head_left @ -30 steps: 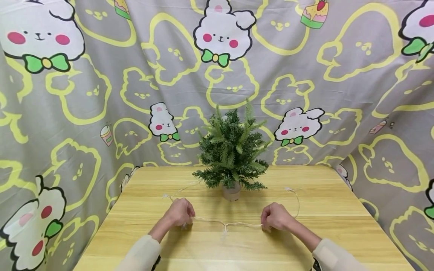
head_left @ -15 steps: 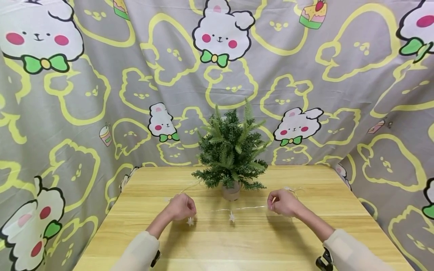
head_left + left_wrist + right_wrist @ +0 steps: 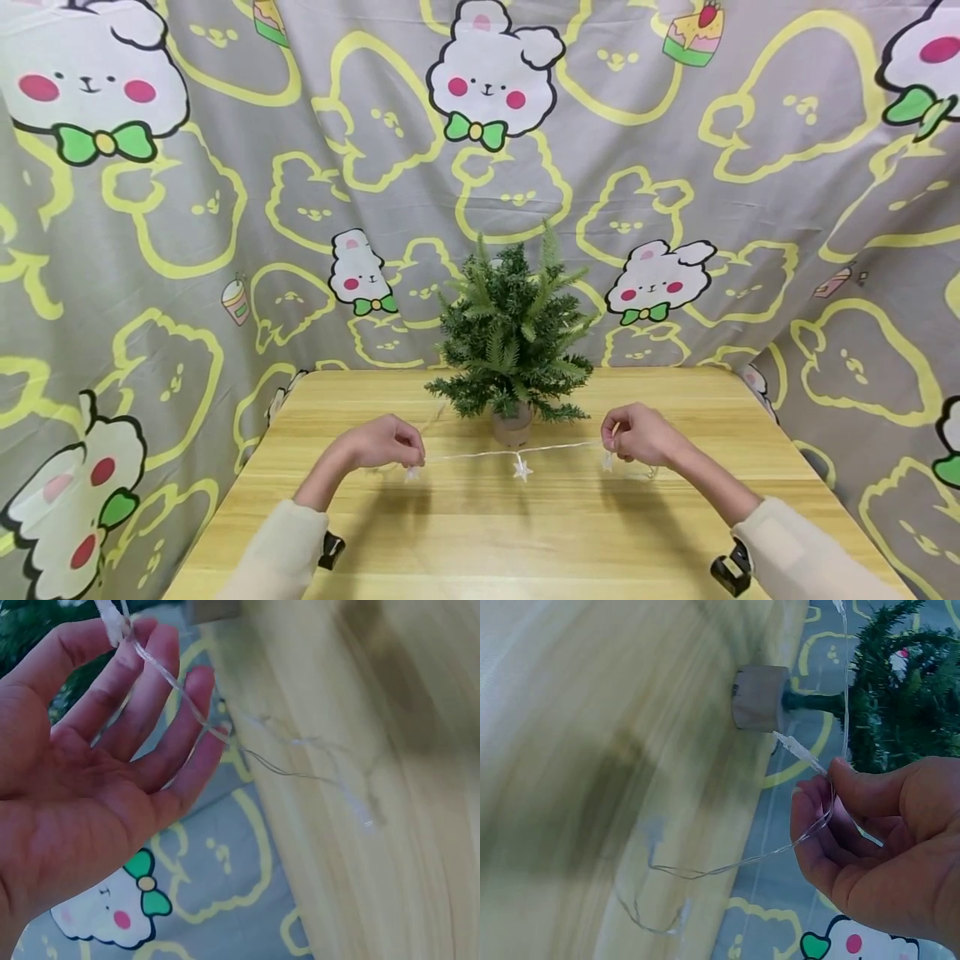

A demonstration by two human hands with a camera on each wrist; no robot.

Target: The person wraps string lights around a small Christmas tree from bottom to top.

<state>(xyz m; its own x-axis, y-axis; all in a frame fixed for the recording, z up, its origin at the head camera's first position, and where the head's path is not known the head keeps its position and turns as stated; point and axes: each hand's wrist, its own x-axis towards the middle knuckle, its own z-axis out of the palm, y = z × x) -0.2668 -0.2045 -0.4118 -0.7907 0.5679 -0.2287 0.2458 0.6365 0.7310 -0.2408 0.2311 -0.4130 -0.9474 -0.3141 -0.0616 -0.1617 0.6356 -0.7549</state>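
Observation:
Both hands pinch a thin clear string of star lights (image 3: 522, 469), held up nearly level in front of the small artificial Christmas tree (image 3: 512, 333). One star dangles midway along the stretch. My left hand (image 3: 381, 442) grips the wire between thumb and forefinger, with a star just under its fingertips. In the left wrist view its other fingers are loosely bent, and the wire (image 3: 196, 712) runs past them to the table. My right hand (image 3: 639, 435) pinches the far end of the stretch; another star (image 3: 799, 752) sits at its fingertips, and slack wire trails down onto the tabletop.
The tree stands on a round wooden base (image 3: 513, 428) near the back of the wood-grain table (image 3: 480, 542). A grey curtain (image 3: 375, 183) printed with cartoon rabbits hangs behind and along both sides. Black wrist mounts (image 3: 731, 571) show under the sleeves.
Both hands have risen off the table and moved toward the tree, drawing slightly farther apart. The wire between them has lifted and straightened, and its middle star now hangs freely.

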